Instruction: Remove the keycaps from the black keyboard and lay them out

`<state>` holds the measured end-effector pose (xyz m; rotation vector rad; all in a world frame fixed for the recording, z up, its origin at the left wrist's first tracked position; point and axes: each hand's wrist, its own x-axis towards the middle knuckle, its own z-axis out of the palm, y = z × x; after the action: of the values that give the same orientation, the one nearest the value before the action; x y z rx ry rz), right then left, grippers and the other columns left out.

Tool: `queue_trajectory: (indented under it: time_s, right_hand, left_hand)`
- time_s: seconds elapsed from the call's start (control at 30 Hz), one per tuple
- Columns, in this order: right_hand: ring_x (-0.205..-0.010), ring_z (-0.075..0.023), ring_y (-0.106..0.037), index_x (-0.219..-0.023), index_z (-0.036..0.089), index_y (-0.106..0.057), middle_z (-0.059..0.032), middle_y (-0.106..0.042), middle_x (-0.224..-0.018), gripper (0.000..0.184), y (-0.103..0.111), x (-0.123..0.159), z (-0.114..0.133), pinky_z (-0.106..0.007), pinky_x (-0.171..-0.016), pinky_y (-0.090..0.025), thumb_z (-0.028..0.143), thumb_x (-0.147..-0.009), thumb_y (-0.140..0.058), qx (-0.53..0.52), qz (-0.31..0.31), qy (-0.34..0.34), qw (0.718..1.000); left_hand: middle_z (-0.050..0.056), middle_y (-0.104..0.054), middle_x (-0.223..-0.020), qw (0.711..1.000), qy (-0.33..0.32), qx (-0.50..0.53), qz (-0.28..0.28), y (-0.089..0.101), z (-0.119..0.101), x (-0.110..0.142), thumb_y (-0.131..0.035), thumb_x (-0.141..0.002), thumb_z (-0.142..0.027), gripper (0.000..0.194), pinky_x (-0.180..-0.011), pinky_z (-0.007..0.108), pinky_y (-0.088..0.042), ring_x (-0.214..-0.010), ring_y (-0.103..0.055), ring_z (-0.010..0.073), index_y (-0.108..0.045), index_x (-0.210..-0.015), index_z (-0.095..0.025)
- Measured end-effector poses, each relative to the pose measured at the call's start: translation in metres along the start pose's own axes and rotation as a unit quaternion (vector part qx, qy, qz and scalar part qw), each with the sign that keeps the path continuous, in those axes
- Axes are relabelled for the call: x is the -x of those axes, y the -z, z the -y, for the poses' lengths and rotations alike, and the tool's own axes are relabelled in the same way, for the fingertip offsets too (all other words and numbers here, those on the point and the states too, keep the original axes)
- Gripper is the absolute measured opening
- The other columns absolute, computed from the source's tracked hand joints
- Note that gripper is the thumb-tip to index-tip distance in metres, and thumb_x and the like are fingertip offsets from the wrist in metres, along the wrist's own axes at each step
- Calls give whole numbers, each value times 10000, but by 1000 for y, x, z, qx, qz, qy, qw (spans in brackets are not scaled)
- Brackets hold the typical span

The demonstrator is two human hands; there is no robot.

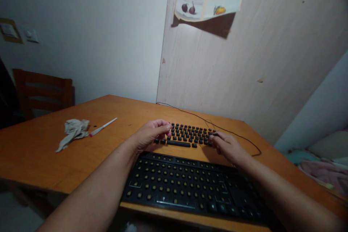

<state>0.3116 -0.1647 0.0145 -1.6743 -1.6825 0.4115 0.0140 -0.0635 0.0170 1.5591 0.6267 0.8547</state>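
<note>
A black keyboard (pixel 174 183) lies along the near table edge, with most of its key sockets bare and some keys still on at the lower right. Behind it, loose black keycaps (pixel 187 133) are laid out in rows, with the long space bar (pixel 178 143) in front. My left hand (pixel 152 134) is at the left end of these rows, thumb and fingers closed together; what they hold, if anything, is hidden. At the right end, my right hand (pixel 224 144) pinches what looks like a dark keycap (pixel 215 135).
A crumpled pale cloth (pixel 76 129) and a thin white stick with a pinkish end (pixel 104 127) lie on the wooden table (pixel 95 168) at left. A black cable (pixel 233 132) curves behind the keycaps. A wooden chair (pixel 45 90) stands beyond, and a wall rises behind.
</note>
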Motion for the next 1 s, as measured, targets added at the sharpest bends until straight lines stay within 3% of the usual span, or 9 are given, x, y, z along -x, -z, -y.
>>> queue_trajectory:
  time_s: [0.07, 0.13, 0.2, 0.33, 0.43, 0.5, 0.7, 0.8, 1.0]
  right_hand:
    - [-594, -165, -559, -784, 180, -622, -30, -594, -664, 370, 6, 11, 8, -264, -546, -451, 425, -912, -376, -36, -2, -10, 999]
    - [-697, -183, -593, -828, 166, -659, -53, -629, -746, 369, 13, 24, 17, -275, -631, -478, 416, -911, -400, -80, -4, -13, 997]
    - [-751, -193, -590, -840, 166, -693, -67, -648, -805, 383, 21, 38, 26, -280, -657, -469, 428, -906, -423, -51, -7, -21, 998]
    - [-587, -145, -472, -884, 185, -697, -6, -513, -634, 401, 30, 67, 38, -246, -505, -367, 475, -920, -423, -32, -6, -24, 999]
    - [-520, -111, -414, -936, 174, -672, 32, -435, -590, 376, 29, 88, 44, -223, -462, -333, 503, -901, -493, -115, 38, -57, 991]
    - [-541, -99, -461, -958, 171, -658, 27, -490, -645, 349, 25, 100, 47, -214, -495, -387, 497, -872, -569, -181, 66, -78, 978]
    - [-693, -143, -645, -1037, 180, -659, -25, -652, -825, 396, 10, 121, 54, -277, -674, -539, 462, -766, -720, -276, 93, -122, 949]
    - [-710, -148, -667, -1036, 188, -648, -25, -666, -843, 398, 5, 127, 55, -287, -695, -552, 448, -749, -737, -293, 84, -134, 943]
    - [-651, -135, -646, -1004, 191, -610, 12, -645, -745, 345, 2, 133, 49, -256, -630, -523, 432, -783, -719, -269, 92, -102, 953]
  left_hand:
    - [49, -663, -814, 1000, -4, -17, 8, -1, 1, 0, -644, -804, -461, 301, -562, 228, -359, -609, -514, 104, -639, -872, -168]
    - [47, -664, -811, 999, -6, -39, 16, -3, -2, 1, -639, -809, -450, 288, -563, 228, -362, -606, -515, 103, -635, -872, -169]
    - [48, -666, -813, 998, -4, -64, 18, -5, -7, 3, -640, -807, -438, 279, -562, 230, -367, -605, -517, 106, -639, -880, -169]
    - [40, -649, -773, 993, -16, -112, 40, -14, -21, 8, -678, -770, -397, 242, -600, 246, -401, -645, -540, 133, -654, -839, -166]
    - [29, -642, -760, 983, -53, -164, 58, -25, -29, 13, -706, -741, -363, 197, -647, 257, -413, -694, -548, 154, -680, -809, -180]
    - [35, -653, -775, 973, -74, -207, 69, -34, -31, 17, -702, -745, -362, 187, -659, 264, -409, -712, -551, 167, -696, -815, -189]
    - [35, -663, -799, 951, -102, -281, 75, -66, -19, 30, -659, -770, -381, 190, -666, 278, -407, -733, -557, 188, -698, -846, -211]
    - [53, -673, -881, 940, -121, -314, 62, -79, -9, 37, -656, -770, -375, 208, -720, 298, -417, -812, -573, 213, -699, -895, -215]
    - [81, -653, -898, 888, -151, -431, 52, -91, 0, 46, -610, -815, -400, 228, -737, 335, -409, -847, -572, 245, -686, -905, -204]
